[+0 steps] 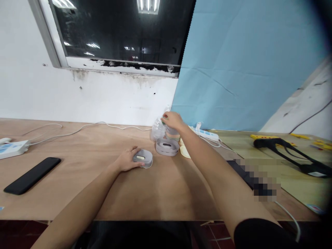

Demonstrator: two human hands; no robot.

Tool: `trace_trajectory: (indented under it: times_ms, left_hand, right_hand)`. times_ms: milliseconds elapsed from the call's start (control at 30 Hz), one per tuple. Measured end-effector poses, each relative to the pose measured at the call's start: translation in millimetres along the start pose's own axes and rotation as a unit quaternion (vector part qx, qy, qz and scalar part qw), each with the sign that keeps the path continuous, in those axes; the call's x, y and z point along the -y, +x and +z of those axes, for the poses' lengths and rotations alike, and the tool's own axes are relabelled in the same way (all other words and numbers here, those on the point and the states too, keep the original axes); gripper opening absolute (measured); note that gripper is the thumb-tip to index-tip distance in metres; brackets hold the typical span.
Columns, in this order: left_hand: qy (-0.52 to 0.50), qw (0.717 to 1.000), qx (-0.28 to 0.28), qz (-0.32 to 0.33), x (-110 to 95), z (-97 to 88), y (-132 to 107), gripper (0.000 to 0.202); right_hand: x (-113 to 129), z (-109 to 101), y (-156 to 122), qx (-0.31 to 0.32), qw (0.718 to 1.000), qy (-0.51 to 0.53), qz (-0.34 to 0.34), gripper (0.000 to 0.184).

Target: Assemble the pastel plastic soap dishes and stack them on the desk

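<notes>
My left hand (128, 159) is wrapped around a grey oval box (147, 156) that has a pale slot in its top; the thumb lies along the near side. Farther back, my right hand (172, 120) is closed in a pinch at the top of a clear plastic bag (158, 129). What sits between those fingertips is too small to make out. Just below the right hand stands another grey oval box (167, 148) with a dark slot. Behind it are stacked pastel-coloured pieces (172, 134), partly hidden. Pale round pieces (184, 151) lie beside the box, partly covered by my right forearm.
A black phone (32, 175) lies at the left, near a white power strip (14, 148). Another power strip (207, 134) stands at the back right, with white cables. A black strap-like object (293, 155) and a dark flat device (242, 173) are on the right.
</notes>
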State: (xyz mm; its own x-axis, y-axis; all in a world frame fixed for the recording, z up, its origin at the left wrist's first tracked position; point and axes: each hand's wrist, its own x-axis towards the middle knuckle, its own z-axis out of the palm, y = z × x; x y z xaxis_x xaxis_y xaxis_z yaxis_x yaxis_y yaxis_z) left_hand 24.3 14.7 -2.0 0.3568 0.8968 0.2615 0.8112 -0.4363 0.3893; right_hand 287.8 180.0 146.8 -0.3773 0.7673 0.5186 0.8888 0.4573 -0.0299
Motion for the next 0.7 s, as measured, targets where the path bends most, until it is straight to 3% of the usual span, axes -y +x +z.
trace_trajectory:
  times_ms: [100,200,333,433,567,700]
  left_hand:
    - [0.004,1.0,0.014,-0.004,3.1,-0.4,-0.4,0.105]
    - [-0.009,1.0,0.011,-0.001,3.6,0.2,0.1,0.103]
    - [-0.027,0.999,-0.022,-0.002,-0.3,1.2,0.9,0.1]
    - [-0.031,0.998,-0.05,0.01,-4.4,0.7,1.0,0.097]
    - [-0.025,0.996,-0.082,0.025,-6.0,-2.8,-0.2,0.095]
    - [-0.027,0.992,-0.121,0.026,-3.1,-5.2,-0.8,0.096]
  right_hand:
    - [17.1,-4.4,-19.6,-0.144,0.986,0.064,-0.047,0.025]
    - [43.2,-0.7,-62.9,-0.206,0.959,0.155,-0.116,0.021]
    - [70.4,22.4,-136.2,-0.159,0.933,0.234,-0.223,0.014]
    - [76.7,42.6,-170.6,-0.079,0.936,0.239,-0.247,0.034]
    - [78.3,55.1,-178.4,0.003,0.949,0.233,-0.215,0.058]
    - [79.8,57.3,-174.5,0.018,0.944,0.273,-0.183,0.046]
